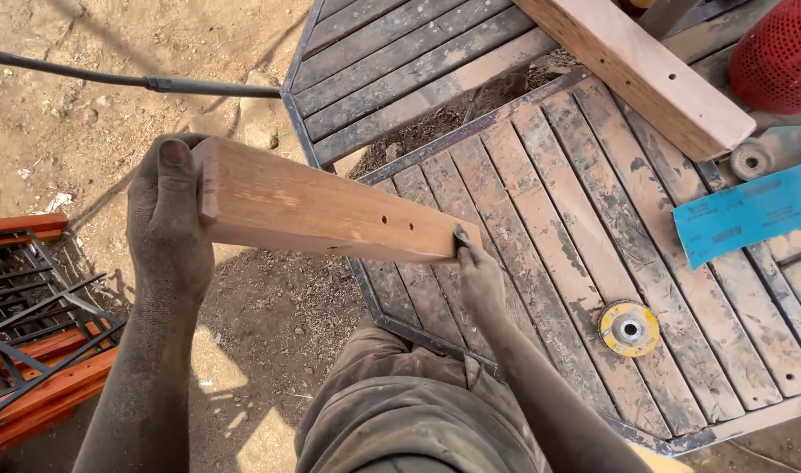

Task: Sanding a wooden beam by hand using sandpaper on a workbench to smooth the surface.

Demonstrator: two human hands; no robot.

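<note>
The left hand (166, 229) is clamped around the near end of a reddish wooden block (330, 212), fingers wrapped over its end edge. The right hand (479, 276) pinches the far lower corner. The block hangs level, half over bare dirt ground (85, 123), half over the corner of a slatted metal-framed table (540, 184). A yellow grinding disc (629, 328) and blue sandpaper sheet (751, 215) lie well apart, right.
</note>
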